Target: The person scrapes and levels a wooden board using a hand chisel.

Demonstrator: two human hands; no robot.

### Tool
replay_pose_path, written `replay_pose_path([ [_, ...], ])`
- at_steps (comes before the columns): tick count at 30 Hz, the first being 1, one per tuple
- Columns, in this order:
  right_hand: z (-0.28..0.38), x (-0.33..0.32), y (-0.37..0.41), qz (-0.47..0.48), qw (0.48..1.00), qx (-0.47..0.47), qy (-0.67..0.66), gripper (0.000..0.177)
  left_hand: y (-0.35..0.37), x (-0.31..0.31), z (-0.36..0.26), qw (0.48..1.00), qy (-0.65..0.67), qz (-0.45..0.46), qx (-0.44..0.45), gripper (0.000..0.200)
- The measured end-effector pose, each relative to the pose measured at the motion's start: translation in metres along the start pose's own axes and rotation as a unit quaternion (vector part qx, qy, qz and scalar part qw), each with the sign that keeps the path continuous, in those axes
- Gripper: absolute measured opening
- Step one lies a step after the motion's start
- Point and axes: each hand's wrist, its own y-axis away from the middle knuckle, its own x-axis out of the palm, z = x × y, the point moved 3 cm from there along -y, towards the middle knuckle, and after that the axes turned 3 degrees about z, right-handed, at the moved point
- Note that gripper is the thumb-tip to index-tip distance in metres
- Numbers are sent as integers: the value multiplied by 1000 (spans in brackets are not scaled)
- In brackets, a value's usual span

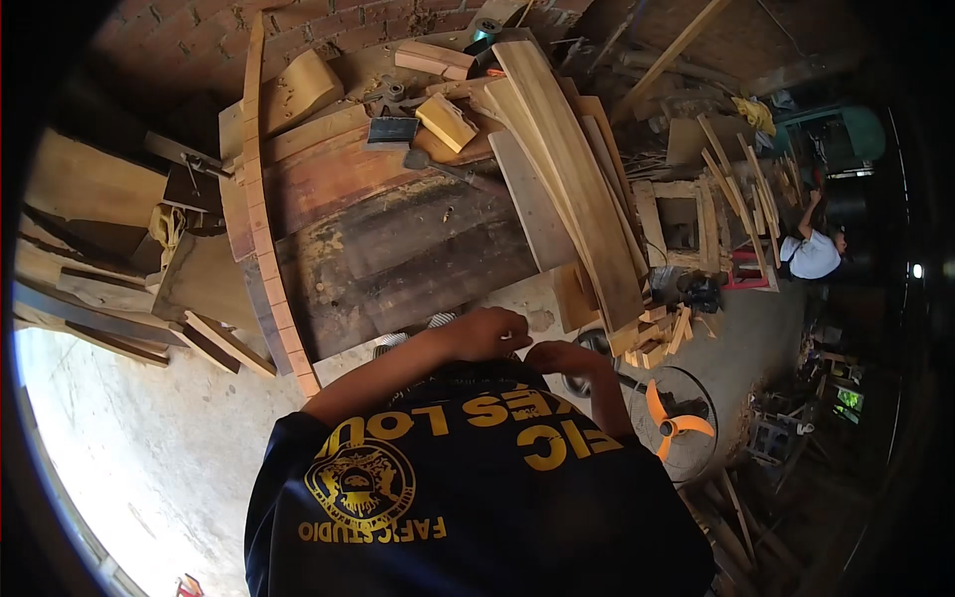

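The left hand [487,333] and right hand [562,356] meet fingertip to fingertip, fingers curled, just off the near edge of the worn workbench [418,249]; they seem to be fiddling with something tiny, so the next move likely calls for a fine pinch; whether either holds anything I cannot tell; curved planks [567,169] lie stacked on the bench; the dark shirt [477,488] hides the wrists.

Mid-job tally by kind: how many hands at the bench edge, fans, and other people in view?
Bare hands: 2, the left hand and the right hand
Round wire-caged fan with orange blades: 1
Person in a white shirt: 1
Total: 4
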Motion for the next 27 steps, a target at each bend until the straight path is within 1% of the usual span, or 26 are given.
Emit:
replay_pose_path([
  [1,-4,-29,3,9,999,43,-11,43,16,-6,14,997,-16,-66,-28,23],
  [2,-23,-65,-2,-118,993,-13,-15,52,35,-9,31,989,-32,-133,-56,21],
  [3,-40,-94,-9,-243,967,-68,-18,60,55,-11,49,978,12,-178,-112,23],
  [4,-33,-114,-8,-401,908,-86,84,75,76,-10,69,959,55,-221,-169,24],
  [5,-23,-128,-6,-543,813,-100,184,90,98,-7,91,942,103,-266,-179,23],
  [6,-8,-131,-6,-544,814,-97,181,90,119,-3,112,920,150,-310,-189,22],
  [7,16,-131,0,-574,767,-39,283,101,139,3,126,889,197,-351,-217,20],
  [8,30,-134,3,-594,708,18,381,112,157,7,131,864,189,-385,-265,17],
  [9,31,-140,1,-593,709,18,381,112,176,18,151,849,163,-426,-266,16],
  [10,30,-146,-2,-574,727,39,374,117,187,23,150,829,157,-454,-287,15],
  [11,28,-151,-5,-552,745,60,369,121,193,29,149,827,157,-456,-289,15],
  [12,27,-157,-3,-549,747,57,371,121,198,33,143,812,181,-476,-286,14],
  [14,27,-162,2,-556,761,-59,330,119,202,40,136,777,235,-509,-287,14],
  [15,29,-159,1,-549,763,-64,335,119,202,45,135,771,237,-516,-290,14],
  [17,34,-147,6,-577,756,-36,307,114,202,56,140,754,244,-531,-300,15],
  [18,44,-135,9,-596,747,-59,289,109,201,63,148,766,222,-530,-288,16],
  [19,51,-124,8,-588,750,-67,295,109,198,64,144,771,202,-528,-294,18],
  [21,56,-106,8,-594,775,-143,161,106,195,59,125,785,94,-510,-338,17],
  [23,58,-93,-1,-573,786,-167,160,104,194,57,121,780,72,-524,-333,16],
  [25,76,-70,-10,-562,780,-191,196,98,194,54,120,775,53,-538,-327,15],
  [26,80,-63,-22,-557,768,-230,216,92,195,52,121,775,48,-537,-331,14],
  [27,91,-54,-32,-551,771,-234,220,92,196,50,122,775,43,-534,-334,13],
])
